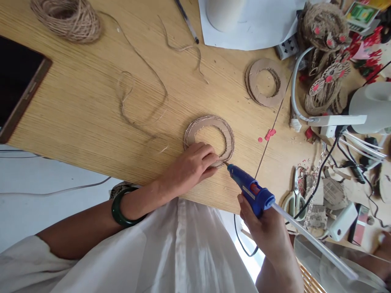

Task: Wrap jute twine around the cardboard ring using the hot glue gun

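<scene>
My left hand (191,166) presses on the near edge of a cardboard ring (210,124) partly wrapped in jute twine, lying on the wooden table (91,110). My right hand (265,232) grips a blue hot glue gun (249,190) with a clear glue stick out its back. The gun's nozzle touches the ring's near right edge, just beside my left fingertips. A green bangle (120,213) sits on my left wrist.
A ball of jute twine (69,18) lies far left, with loose strands trailing across the table. A second cardboard ring (266,82) sits further back right. Scissors (293,195), cables, a power strip (339,120) and twine-wrapped craft pieces (325,57) crowd the right side. A dark tablet (18,77) lies left.
</scene>
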Motion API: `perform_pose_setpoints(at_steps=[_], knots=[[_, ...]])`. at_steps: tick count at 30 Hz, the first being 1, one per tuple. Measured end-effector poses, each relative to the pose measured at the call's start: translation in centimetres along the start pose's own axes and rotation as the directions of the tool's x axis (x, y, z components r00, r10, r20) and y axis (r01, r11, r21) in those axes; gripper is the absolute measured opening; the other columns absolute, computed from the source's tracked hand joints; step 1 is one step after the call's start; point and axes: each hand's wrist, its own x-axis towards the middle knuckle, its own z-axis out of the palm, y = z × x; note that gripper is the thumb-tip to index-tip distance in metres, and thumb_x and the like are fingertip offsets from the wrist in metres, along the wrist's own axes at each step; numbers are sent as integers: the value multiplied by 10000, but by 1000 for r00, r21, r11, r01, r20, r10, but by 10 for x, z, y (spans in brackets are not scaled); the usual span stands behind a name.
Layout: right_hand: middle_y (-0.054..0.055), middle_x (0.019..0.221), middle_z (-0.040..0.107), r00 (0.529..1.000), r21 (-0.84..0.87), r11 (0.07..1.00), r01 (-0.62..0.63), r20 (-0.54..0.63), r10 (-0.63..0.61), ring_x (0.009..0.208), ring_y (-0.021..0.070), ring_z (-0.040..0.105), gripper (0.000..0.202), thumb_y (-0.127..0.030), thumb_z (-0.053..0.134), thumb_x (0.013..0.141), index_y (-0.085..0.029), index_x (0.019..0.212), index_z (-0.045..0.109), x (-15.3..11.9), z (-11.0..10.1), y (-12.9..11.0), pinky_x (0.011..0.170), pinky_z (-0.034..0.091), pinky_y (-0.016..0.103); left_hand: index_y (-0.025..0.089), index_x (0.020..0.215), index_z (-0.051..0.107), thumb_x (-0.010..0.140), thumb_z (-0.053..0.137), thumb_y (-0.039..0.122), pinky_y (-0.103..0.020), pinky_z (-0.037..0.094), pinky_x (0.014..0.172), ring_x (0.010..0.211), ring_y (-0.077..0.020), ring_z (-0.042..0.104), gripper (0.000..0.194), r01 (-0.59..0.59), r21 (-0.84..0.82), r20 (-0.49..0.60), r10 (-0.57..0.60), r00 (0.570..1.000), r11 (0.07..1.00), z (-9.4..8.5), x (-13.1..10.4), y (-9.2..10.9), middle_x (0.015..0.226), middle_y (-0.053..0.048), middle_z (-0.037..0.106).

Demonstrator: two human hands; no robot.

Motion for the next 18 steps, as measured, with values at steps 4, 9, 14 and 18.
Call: perform_pose_setpoints(at_steps=[4, 9, 14, 18], knots=[[-46, 522, 454, 996, 18, 996, -86, 20, 86, 435, 119, 419, 301, -380, 605, 955, -235, 717, 493, -3, 0, 2, 404, 342, 267, 154, 1043, 609, 994, 606, 224, -362, 508, 902, 971, -210, 570, 85, 9, -10, -9, -9, 1000, 1000, 0, 0, 1, 1024, -55, 617], [-49, 533, 446, 994, 35, 994, -105, 47, 103, 451, 116, 416, 326, -413, 595, 962, -234, 716, 479, -5, 2, 5, 415, 349, 261, 153, 1046, 613, 987, 620, 228, -364, 507, 909, 982, -215, 572, 96, 13, -8, -5, -13, 1000, 1000, 0, 1, 1, 1036, -58, 622], [-31, 538, 477, 996, -43, 995, -89, -17, 88, 478, 132, 453, 365, -470, 578, 958, -229, 703, 477, -2, 3, 7, 441, 378, 271, 155, 1055, 612, 993, 610, 234, -371, 504, 913, 986, -219, 571, 101, 23, -6, -15, -23, 1000, 1000, 2, 0, 1, 1024, -56, 618], [-29, 538, 490, 999, -79, 995, -54, -12, 53, 475, 132, 454, 368, -481, 553, 976, -225, 719, 491, -2, 3, 4, 443, 376, 271, 161, 1065, 607, 995, 606, 224, -372, 502, 922, 1004, -217, 573, 94, 31, -11, 2, -31, 1000, 999, 3, -1, 1, 1044, -53, 616]])
